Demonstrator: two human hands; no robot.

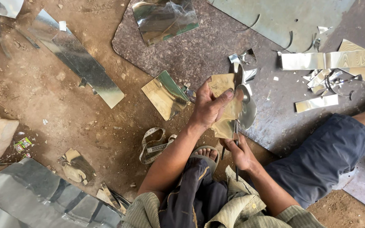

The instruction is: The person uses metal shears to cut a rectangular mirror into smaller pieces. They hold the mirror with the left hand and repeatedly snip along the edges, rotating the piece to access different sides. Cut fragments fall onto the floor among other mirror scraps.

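My left hand (211, 106) grips a shiny, curved piece of sheet metal (237, 112) from the left, thumb and fingers folded over its upper edge. My right hand (241, 153) sits just below it, closed around the handles of metal shears (236, 126) whose blades run up through the piece. Both hands are held above my knees and my sandalled foot (208, 154).
I sit on a dirt floor beside a flat stone slab (199, 50). Metal sheets (81, 59) and offcut strips (330, 61) lie all around, with curled trimmings at the right. A measuring tape (153, 145) lies left of my foot. Large crumpled sheets (43, 194) fill the lower left.
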